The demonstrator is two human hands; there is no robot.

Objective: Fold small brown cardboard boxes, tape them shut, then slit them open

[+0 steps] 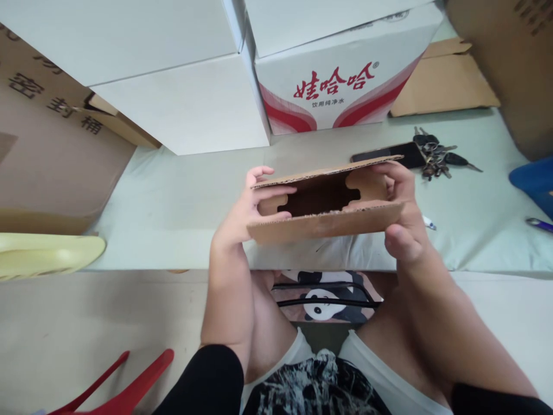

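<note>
A small brown cardboard box (324,226) is held up over the near edge of the table, its open side facing me. Its inside is dark, and cut flaps show at both ends. My left hand (254,204) grips the left end, with fingers reaching into the opening and along the edges. On the right end, my right hand (404,210) is closed around the box, its thumb low on the front and its fingers at the far side and inside. Just behind the box lie a dark phone (406,154) and a bunch of keys (438,154).
White cartons (190,109) and a red-and-white carton (324,95) stand at the back of the cloth-covered table (173,202). A flat cardboard box (444,83) lies back right. Large cartons flank both sides. A blue object (536,183) and a pen (539,224) are at right.
</note>
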